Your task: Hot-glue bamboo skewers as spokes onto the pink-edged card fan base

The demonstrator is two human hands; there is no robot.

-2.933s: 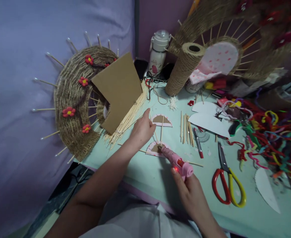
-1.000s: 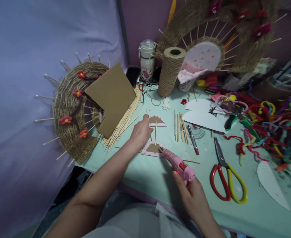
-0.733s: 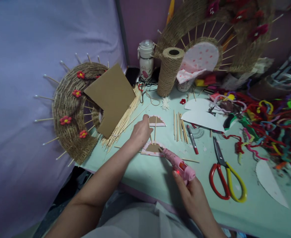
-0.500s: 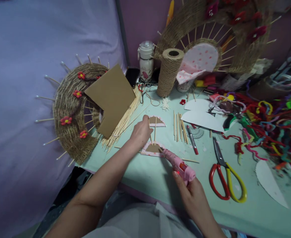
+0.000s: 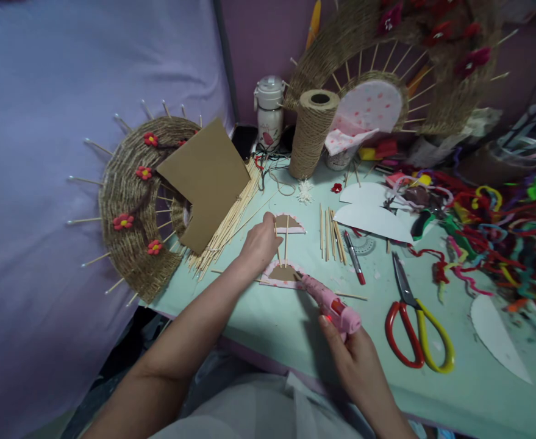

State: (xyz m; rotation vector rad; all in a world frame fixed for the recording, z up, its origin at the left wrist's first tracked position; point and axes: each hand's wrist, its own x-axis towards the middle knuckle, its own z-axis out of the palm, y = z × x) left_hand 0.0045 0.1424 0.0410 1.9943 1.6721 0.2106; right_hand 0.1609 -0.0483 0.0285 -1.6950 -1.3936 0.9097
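My right hand (image 5: pixel 347 353) is wrapped round a pink glue gun (image 5: pixel 329 300), whose nozzle rests at the right part of the lower half-round cardboard piece (image 5: pixel 283 274) with a pink dotted edge. My left hand (image 5: pixel 263 242) is closed on a thin wooden stick (image 5: pixel 277 250) near the left end of the upper half-round piece (image 5: pixel 288 223). A second stick (image 5: pixel 286 241) runs upright between the two pieces. Another stick (image 5: pixel 352 297) lies crosswise, partly hidden by the glue gun.
Scissors (image 5: pixel 407 305), a red pen (image 5: pixel 354 257) and loose sticks (image 5: pixel 327 235) lie to the right. Cut cardboard (image 5: pixel 208 177) and a twine-woven piece (image 5: pixel 130 207) are at left. A twine spool (image 5: pixel 312 134) and a bottle (image 5: pixel 269 113) stand behind.
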